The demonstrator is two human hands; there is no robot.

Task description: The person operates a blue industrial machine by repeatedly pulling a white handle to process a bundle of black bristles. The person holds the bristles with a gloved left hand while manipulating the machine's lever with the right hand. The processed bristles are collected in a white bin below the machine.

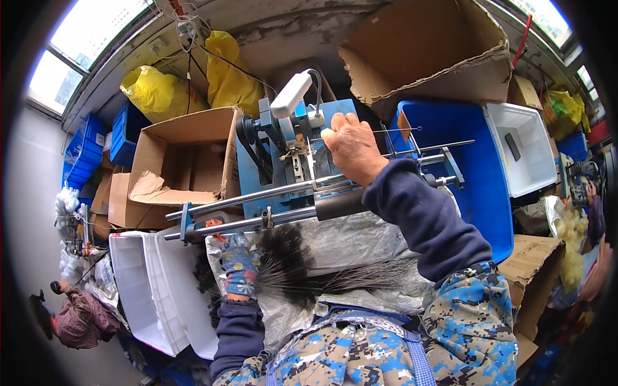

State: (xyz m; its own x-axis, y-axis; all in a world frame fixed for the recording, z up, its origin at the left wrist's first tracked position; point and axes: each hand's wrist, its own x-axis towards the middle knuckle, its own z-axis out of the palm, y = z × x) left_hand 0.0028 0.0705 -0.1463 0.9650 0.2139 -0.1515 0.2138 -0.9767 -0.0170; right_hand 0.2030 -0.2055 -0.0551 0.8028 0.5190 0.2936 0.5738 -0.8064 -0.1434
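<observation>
My right hand (353,148), bare, is closed over the blue bench machine (257,177); what its fingers hold is hidden. A thin wire with a looped end (405,129) runs out to the right beside it. Below the wrist, a dark sleeve (340,203) sits on the long metal rails (293,215). My left hand (239,260), in a blue flowered glove, is low at the left by dark-bristled wire brushes (283,248). Its fingers look bunched, with orange bits (214,225) at their tips; what they hold cannot be made out. Bare wire stems (373,275) fan rightward over a grey sheet (360,235).
A white lamp-like head (291,94) rises over the machine. Cardboard boxes (183,132) (425,48) stand left and behind. A large blue bin (492,193) is at my right, white bins (145,283) at my left. Another person (84,318) works at far left.
</observation>
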